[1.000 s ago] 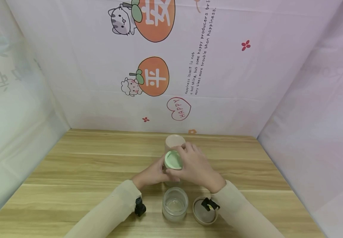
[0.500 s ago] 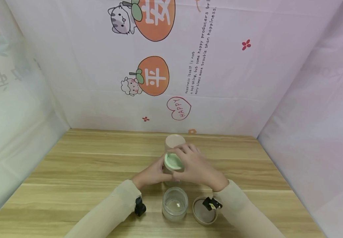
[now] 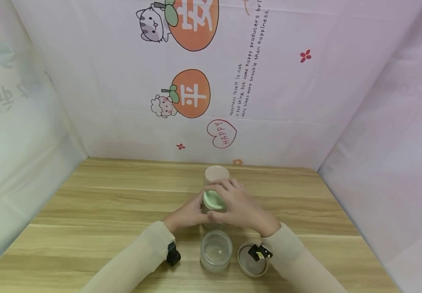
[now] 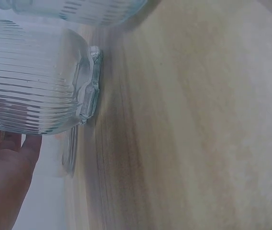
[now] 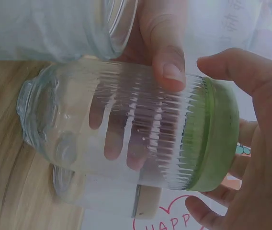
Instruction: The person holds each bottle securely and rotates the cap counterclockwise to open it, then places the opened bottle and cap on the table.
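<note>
A ribbed clear glass jar [image 5: 78, 110] with a green lid [image 5: 220, 136] stands upright on the table between my hands. From the left side, my left hand [image 3: 186, 213] grips the jar's body; in the right wrist view its fingers show through the glass. My right hand [image 3: 238, 207] curls over the green lid, thumb at the near side and fingers at the far side. How firmly the fingertips press the lid is hard to tell. Nearer to me stands a lidless glass jar [image 3: 216, 253]. In the left wrist view, the ribbed jar [image 4: 26, 81] touches the tabletop.
A round beige-rimmed lid [image 3: 252, 266] lies right of the lidless jar, below my right sleeve. Another jar with a beige lid [image 3: 216, 173] stands behind the gripped one. The wooden table [image 3: 123, 195] ends at a printed cloth wall [image 3: 269, 138].
My right hand has shifted its hold on the green lid, the thumb moving slightly along the near edge. The left hand stays on the jar. The head view has shifted slightly.
</note>
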`<state>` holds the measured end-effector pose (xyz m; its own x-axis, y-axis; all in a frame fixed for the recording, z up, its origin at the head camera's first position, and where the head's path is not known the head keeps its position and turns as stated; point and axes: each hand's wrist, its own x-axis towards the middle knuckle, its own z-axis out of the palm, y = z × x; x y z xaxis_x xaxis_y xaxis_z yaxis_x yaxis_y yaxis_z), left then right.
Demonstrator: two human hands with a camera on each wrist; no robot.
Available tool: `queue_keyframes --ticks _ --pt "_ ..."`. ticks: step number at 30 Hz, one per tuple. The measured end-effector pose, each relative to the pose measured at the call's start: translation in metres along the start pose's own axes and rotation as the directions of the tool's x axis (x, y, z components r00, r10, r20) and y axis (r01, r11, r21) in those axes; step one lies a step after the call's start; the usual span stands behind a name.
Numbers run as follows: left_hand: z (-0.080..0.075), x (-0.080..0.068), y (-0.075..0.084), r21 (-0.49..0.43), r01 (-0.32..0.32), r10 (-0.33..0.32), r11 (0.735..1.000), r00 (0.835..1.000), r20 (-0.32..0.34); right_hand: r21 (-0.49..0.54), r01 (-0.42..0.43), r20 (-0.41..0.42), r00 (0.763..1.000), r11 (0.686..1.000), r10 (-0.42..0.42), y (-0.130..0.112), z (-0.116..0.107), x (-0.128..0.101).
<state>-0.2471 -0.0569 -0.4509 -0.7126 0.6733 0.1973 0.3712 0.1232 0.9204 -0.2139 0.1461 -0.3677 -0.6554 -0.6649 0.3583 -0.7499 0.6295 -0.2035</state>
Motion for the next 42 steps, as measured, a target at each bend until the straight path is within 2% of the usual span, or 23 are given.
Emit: queue_keyframes --ticks 5,13,22,26,32,42 --pt "0.001 -0.001 0.001 0.014 0.03 -0.03 0.999 1.0 -0.005 0.028 0.007 0.007 1.0 1.0 -0.007 -0.001 0.001 0.001" --pt "0.001 -0.002 0.003 0.018 -0.001 0.0 1.0 1.0 0.012 0.073 0.018 0.022 1.0 0.997 -0.019 -0.002 0.001 0.001" --pt "-0.001 -0.001 0.002 0.041 -0.004 0.004 0.999 1.0 0.004 0.102 0.03 -0.04 0.999 0.994 -0.026 -0.007 0.004 0.002" --pt "0.0 -0.001 0.003 0.009 0.021 -0.02 1.0 1.0 -0.007 0.075 -0.002 -0.083 0.997 0.997 0.008 -0.008 0.006 0.002" --pt "0.003 0.002 0.003 -0.053 0.017 -0.018 0.998 1.0 -0.01 0.006 -0.093 -0.126 0.988 0.996 0.093 -0.009 0.009 0.002" --pt "0.003 0.001 0.004 -0.026 0.027 -0.027 0.999 0.999 -0.026 -0.122 -0.169 -0.164 0.975 0.978 0.148 -0.011 0.009 -0.001"
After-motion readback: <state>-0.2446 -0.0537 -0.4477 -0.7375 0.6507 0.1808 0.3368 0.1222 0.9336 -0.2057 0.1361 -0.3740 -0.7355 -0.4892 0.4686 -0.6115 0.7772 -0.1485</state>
